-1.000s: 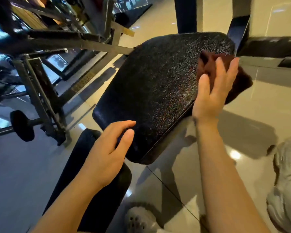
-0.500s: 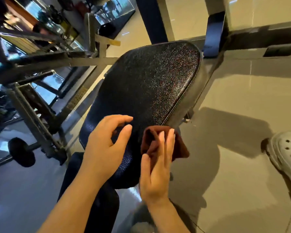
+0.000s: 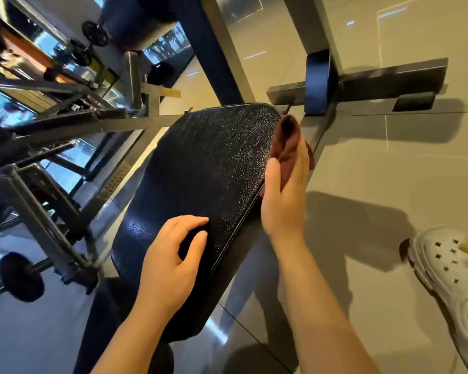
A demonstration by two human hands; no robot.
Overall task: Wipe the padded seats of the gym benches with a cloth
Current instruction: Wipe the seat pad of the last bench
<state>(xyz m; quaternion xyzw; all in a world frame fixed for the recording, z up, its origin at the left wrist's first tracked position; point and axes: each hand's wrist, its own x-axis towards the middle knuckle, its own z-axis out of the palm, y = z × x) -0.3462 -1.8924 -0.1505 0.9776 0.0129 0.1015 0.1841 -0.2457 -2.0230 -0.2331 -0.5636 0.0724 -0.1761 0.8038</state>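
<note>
We're partway through this seat pad (image 3: 200,190), by the look of it: our right hand (image 3: 284,195) presses the brown cloth (image 3: 287,136) flat-fingered against its right edge while our left hand (image 3: 170,263) rests on the near end, fingers loosely curled. Other benches presumably wait.

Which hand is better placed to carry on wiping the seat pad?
Right: the right hand presses the cloth against the seat pad edge. The left hand only rests on it.

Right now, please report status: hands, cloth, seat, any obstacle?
Right hand flat, pressing brown cloth on the seat pad right edge. Left hand resting on the pad's near end. Nothing blocking the pad.
</note>
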